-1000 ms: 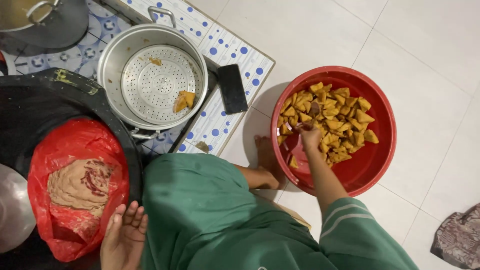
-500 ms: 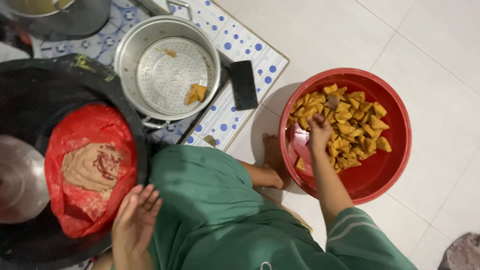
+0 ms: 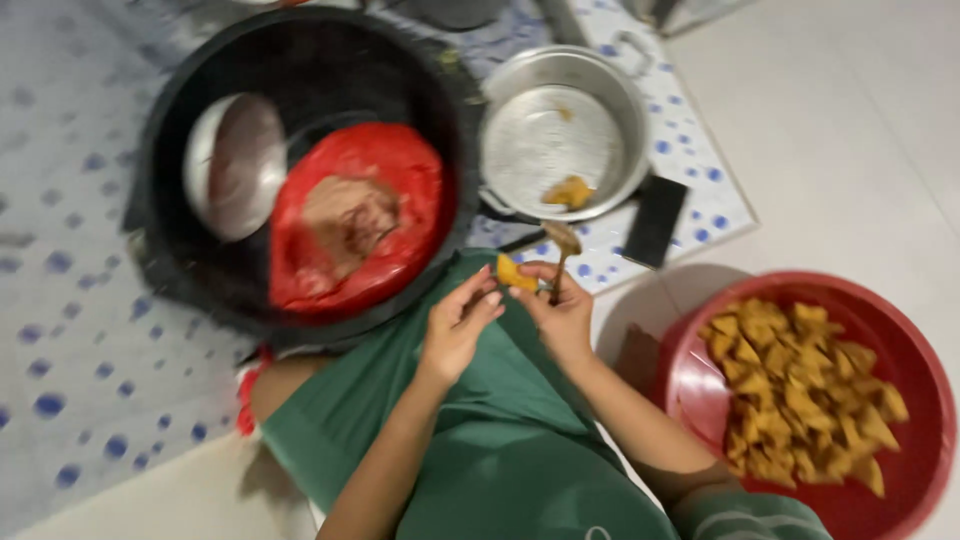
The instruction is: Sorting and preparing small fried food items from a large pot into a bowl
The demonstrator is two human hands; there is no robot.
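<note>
The right hand (image 3: 565, 315) has left the red basin (image 3: 905, 345) and met the left hand (image 3: 460, 325) over the green lap (image 3: 500, 440). Between them, fingertips pinch one yellow piece (image 3: 515, 273); the right also grips a spoon (image 3: 560, 250), so a piece is now being worked. Beyond lie the red bag of paste (image 3: 350, 225) in the black pan (image 3: 200, 290), then the steel pot (image 3: 565, 130) with one piece.

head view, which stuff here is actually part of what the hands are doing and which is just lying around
In use:
- left hand and right hand, together holding a yellow piece
- spoon in the right hand
- red bag of brown filling
- red bowl of yellow pieces
- steamer pot

Lying about:
- black phone
- steel bowl
</note>
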